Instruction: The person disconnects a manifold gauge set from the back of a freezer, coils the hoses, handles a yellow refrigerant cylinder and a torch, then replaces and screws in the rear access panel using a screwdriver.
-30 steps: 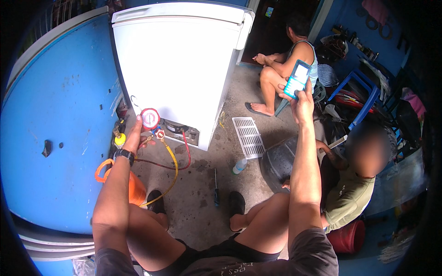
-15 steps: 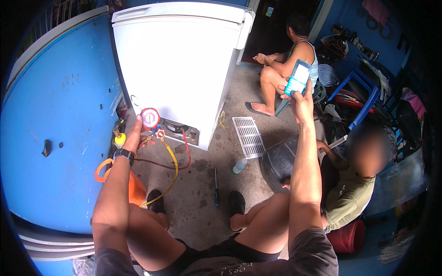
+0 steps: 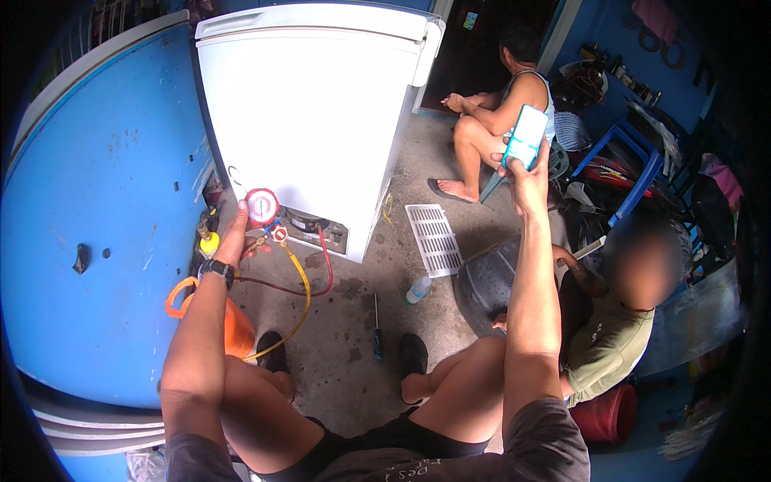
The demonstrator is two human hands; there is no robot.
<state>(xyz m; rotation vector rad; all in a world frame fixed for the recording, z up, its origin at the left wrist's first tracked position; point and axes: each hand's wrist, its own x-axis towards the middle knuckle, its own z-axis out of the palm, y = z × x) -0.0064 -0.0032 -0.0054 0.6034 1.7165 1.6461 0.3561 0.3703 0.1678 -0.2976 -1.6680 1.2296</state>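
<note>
My left hand [image 3: 234,239] is closed on a pressure gauge [image 3: 262,208] with a red rim, held upright before the white refrigerator [image 3: 305,112]. Brass fittings and a red valve knob [image 3: 279,234] sit below its dial. A red hose [image 3: 328,269] and a yellow hose [image 3: 306,289] hang from it; the red one reaches the compressor bay [image 3: 309,225] at the refrigerator's foot. Raised at the right, my right hand [image 3: 529,183] grips a light-blue mobile phone [image 3: 526,135], thumb over its lower part. Glare hides what its screen shows.
Between my feet lies a screwdriver [image 3: 377,341]. A bottle [image 3: 418,290] and white slotted panel [image 3: 434,239] are farther off. An orange cylinder [image 3: 234,328] stands left. One person [image 3: 526,96] sits behind the phone; another [image 3: 610,345] is beside a dark drum [image 3: 486,285].
The phone has shifted slightly to the right and turned a little, and more glare covers its screen. My left hand and the gauge look unmoved.
</note>
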